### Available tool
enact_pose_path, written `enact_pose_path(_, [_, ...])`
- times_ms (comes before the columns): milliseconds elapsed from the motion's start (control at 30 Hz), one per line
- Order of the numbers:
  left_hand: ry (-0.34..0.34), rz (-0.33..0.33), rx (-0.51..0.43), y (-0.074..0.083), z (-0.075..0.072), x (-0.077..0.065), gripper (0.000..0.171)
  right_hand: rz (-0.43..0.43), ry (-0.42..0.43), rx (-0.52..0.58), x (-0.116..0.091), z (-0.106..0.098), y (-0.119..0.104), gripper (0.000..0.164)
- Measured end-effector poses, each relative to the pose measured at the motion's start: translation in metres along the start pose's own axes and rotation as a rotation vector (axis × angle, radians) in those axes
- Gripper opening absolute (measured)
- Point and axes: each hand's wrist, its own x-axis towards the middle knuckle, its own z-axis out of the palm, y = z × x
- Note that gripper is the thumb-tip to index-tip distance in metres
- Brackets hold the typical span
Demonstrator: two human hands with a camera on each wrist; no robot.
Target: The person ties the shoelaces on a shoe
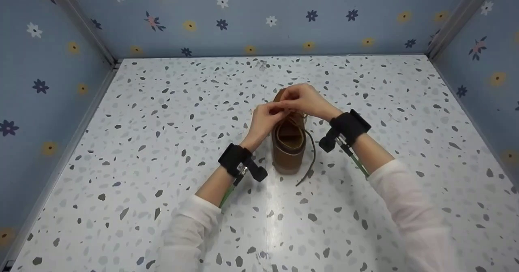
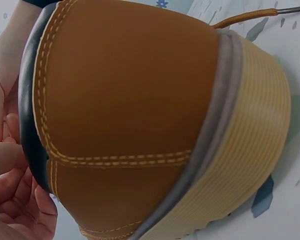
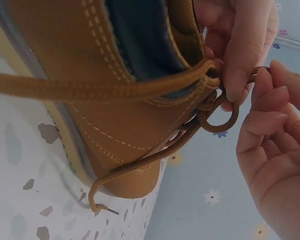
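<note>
A brown leather shoe point(image 1: 288, 158) stands upright on the floor-like surface, heel towards me. Its stitched heel and pale ridged sole fill the left wrist view. My left hand point(image 1: 263, 120) is over the lacing at the front of the opening and pinches the brown shoelace point(image 3: 225, 125), which forms a small loop below those fingers. From the right, my right hand point(image 3: 282, 145) pinches a part of the lace between thumb and forefinger, close to the left fingertips. One loose lace end point(image 1: 313, 154) trails down the shoe's right side. The lacing is partly hidden by both hands in the head view.
The shoe stands on a white speckled surface point(image 1: 170, 150). Blue flowered panels point(image 1: 259, 16) enclose it at the back and both sides, with metal corner posts. Black wrist straps point(image 1: 348, 126) with green cables sit on both wrists.
</note>
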Motion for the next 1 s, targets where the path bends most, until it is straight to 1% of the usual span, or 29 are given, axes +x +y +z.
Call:
enact_pose_path(100, [-0.002,0.012,0.002,0.005,-0.002,-0.002,0.013,-0.002,-0.008,0.009,0.003,0.000,0.010,0.020])
enact_pose_path(200, [0.009,0.024,0.020,0.004,-0.002,-0.001,0.013,0.001,-0.010,0.014,0.006,0.000,0.015,0.019])
enact_pose_path(233, [0.020,0.029,0.049,0.011,-0.003,-0.004,0.012,-0.001,-0.005,0.013,0.005,0.000,0.012,0.020])
enact_pose_path(400, [0.063,0.040,0.104,0.009,-0.003,-0.003,0.013,-0.025,0.027,0.016,-0.002,0.001,-0.005,0.018])
enact_pose_path(433, [0.070,0.036,0.104,0.010,-0.003,-0.003,0.013,-0.028,0.034,0.011,-0.003,0.002,-0.008,0.018])
enact_pose_path(600, [0.084,0.015,0.089,0.012,-0.002,-0.003,0.013,-0.031,0.044,0.000,-0.004,0.002,-0.008,0.015])
enact_pose_path(700, [0.079,0.017,0.068,0.012,-0.002,-0.002,0.013,-0.029,0.052,0.024,-0.003,0.002,-0.005,0.015])
enact_pose_path(767, [0.078,0.003,0.055,0.011,-0.001,-0.002,0.013,-0.023,0.056,0.051,-0.001,0.002,0.000,0.016])
enact_pose_path(800, [0.080,-0.006,0.046,0.009,0.001,-0.001,0.013,-0.022,0.061,0.065,0.000,0.002,0.003,0.017])
enact_pose_path(867, [0.078,-0.023,0.022,-0.003,0.004,0.003,0.017,-0.017,0.079,0.093,0.001,0.002,0.007,0.017])
enact_pose_path(933, [0.087,-0.027,0.021,-0.025,0.009,0.011,0.019,-0.022,0.095,0.093,0.002,0.002,0.010,0.018])
enact_pose_path(1000, [0.104,0.001,0.019,-0.051,0.016,0.020,0.022,-0.033,0.112,0.090,0.003,0.002,0.011,0.019])
